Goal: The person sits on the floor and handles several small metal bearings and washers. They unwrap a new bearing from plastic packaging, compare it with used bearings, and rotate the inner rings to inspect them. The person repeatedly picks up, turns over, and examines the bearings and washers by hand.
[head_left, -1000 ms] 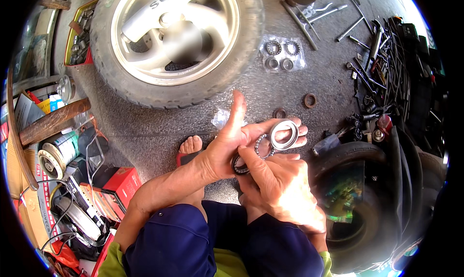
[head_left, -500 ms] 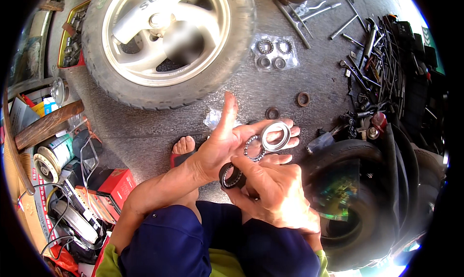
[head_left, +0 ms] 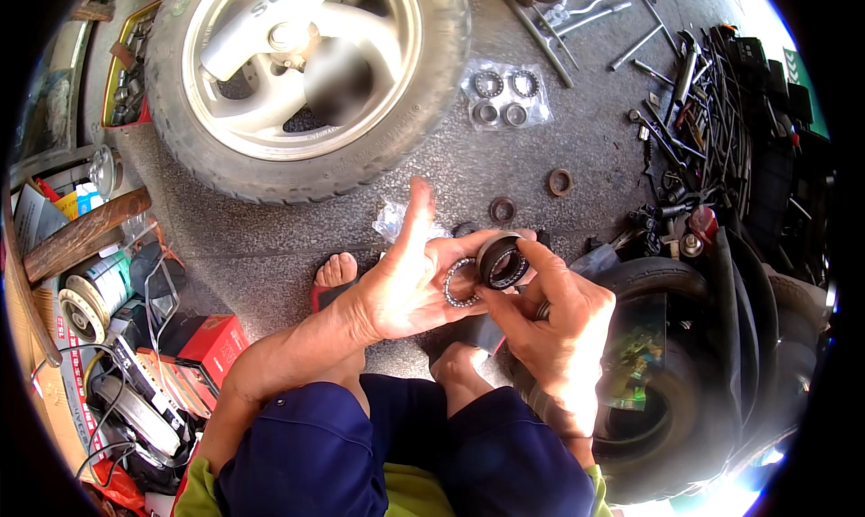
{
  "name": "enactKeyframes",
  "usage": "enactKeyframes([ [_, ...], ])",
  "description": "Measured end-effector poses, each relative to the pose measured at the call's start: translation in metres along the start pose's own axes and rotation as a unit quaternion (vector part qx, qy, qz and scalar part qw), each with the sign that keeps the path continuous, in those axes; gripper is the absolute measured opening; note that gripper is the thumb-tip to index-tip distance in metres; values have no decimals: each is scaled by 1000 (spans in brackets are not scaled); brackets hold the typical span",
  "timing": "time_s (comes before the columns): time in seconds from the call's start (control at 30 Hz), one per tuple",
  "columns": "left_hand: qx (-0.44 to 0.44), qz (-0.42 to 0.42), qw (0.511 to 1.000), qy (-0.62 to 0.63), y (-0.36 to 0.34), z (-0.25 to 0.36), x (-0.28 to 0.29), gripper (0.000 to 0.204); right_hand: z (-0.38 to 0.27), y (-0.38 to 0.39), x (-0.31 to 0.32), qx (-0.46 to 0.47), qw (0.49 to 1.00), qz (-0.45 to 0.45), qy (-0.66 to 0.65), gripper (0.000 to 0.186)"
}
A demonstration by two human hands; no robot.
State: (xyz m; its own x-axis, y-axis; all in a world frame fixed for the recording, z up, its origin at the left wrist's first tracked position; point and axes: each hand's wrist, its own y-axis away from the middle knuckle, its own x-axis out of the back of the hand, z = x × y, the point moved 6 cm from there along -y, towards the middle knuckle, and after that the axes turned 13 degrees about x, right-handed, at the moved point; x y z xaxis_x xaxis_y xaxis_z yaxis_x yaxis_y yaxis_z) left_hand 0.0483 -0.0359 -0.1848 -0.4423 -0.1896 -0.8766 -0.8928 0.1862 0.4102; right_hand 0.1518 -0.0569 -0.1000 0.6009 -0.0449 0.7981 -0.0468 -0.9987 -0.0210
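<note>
- Evidently, the ring parts are only partway handled, judged by their layout: three rings are out at the hands, while the rings in the clear bag [head_left: 505,100] on the floor are left packed.
- Not yet done: the ball ring [head_left: 449,288] is seated in no other ring, and the wheel [head_left: 398,161], lying flat above the hands, is touched by neither hand.
- Left hand [head_left: 407,288]: palm turned up, thumb raised, fingers laid out flat and not closed on anything. The ball ring is carried loose on the palm; the silver ring [head_left: 492,237] is carried toward the fingertips.
- Right hand [head_left: 565,323]: the dark ring [head_left: 487,263] is pinched narrowly between thumb and forefinger, tilted, its opening partly toward the camera, just beside the ball ring.
- The silver ring is mostly covered by the dark ring; whether the two are touching cannot be told from this angle.
- Beyond the left fingers, a brown ring [head_left: 493,212] and a rust-coloured ring [head_left: 552,185] are noted on the floor, apart from both hands.
</note>
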Motion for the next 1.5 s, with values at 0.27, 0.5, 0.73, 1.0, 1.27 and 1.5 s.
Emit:
enactKeyframes([
  [0.27,-7,-41,999,-9,-3,-2,12,110,-3,1,0,2,999,15,52,48],
  [0.5,-5,1,1000,4,1,0,6,106,-2,0,-1,-20,998,20,54,49],
  [0.73,-9,17,1000,-17,-1,2,6,104,-2,-1,-3,-8,997,21,73,51],
  [1.0,-8,25,999,-25,0,3,8,105,0,0,-5,-9,998,19,66,51],
  [1.27,7,23,999,-23,1,1,8,109,9,1,-4,-55,998,4,-1,54],
  [1.5,15,-4,999,-30,1,-1,8,110,13,1,-3,-52,998,-29,-21,56],
])
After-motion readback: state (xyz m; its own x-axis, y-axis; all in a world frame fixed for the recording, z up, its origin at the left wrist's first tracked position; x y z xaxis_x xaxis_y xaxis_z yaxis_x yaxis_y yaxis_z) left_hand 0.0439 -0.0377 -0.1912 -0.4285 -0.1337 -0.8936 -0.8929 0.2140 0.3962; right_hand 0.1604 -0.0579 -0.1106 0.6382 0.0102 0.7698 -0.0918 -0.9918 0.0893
